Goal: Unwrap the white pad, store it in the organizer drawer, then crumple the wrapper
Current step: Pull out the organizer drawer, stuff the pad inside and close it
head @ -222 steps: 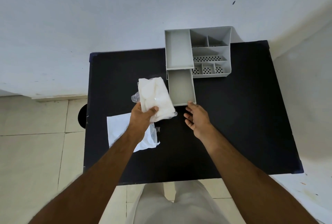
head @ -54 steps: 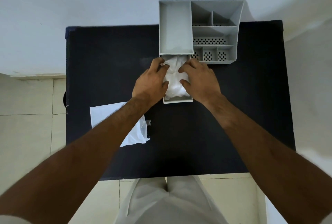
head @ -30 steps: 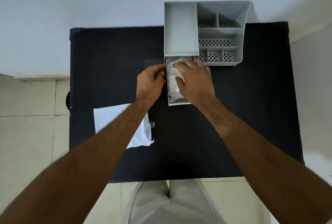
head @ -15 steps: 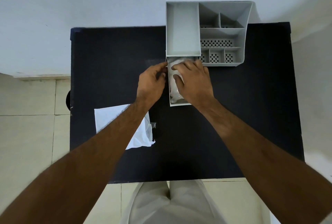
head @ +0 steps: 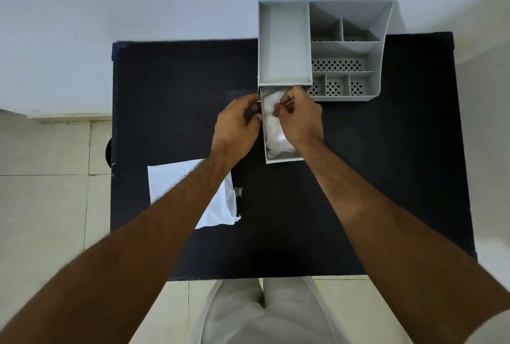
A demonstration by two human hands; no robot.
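Observation:
The white pad (head: 273, 128) lies crumpled inside the pulled-out grey drawer (head: 284, 160) of the organizer (head: 284, 40). My right hand (head: 300, 120) hovers over the drawer with fingers curled, fingertips pinched at the pad's upper part. My left hand (head: 237, 125) sits against the drawer's left wall, fingers curled toward its rim. The white wrapper (head: 220, 205) lies flat on the black table (head: 171, 90) near the left front, partly under my left forearm.
The organizer stands at the table's back edge against a pale wall, with several perforated compartments (head: 336, 65) on its right. Tiled floor (head: 44, 200) lies to the left of the table. My legs show below the front edge.
My right hand has lifted from lying flat on the pad and curled its fingers, uncovering more of the pad. My left hand has stayed at the drawer's left wall.

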